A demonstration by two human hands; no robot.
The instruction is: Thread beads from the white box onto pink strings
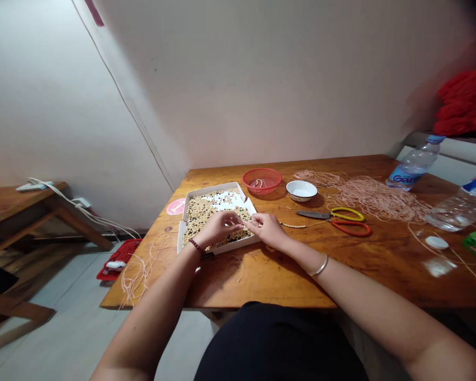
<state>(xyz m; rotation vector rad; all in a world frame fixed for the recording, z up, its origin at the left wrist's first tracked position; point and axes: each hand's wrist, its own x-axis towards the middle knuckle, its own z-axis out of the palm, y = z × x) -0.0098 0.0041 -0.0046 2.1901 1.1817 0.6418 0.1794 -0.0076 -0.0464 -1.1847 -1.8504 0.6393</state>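
Observation:
Over a white box (244, 244) full of small beads (200, 209), mostly tan with some dark ones, my two hands meet fingertip to fingertip. My left hand (220, 227) is closed in a pinch; what lies between its fingers is too small to make out. Thumb and forefinger of my right hand (267, 228) are pressed together at the box's right side. From behind that hand a beaded cord (293, 226) runs out to the right over the table, its held end hidden by the fingers.
Behind the box stand a red basket (262, 181) and a white bowl (301, 190). Scissors (337, 219) lie to the right, near a heap of pink cord (376, 196) and plastic bottles (414, 164). Loose cord (138, 278) hangs over the wooden table's (293, 280) left edge.

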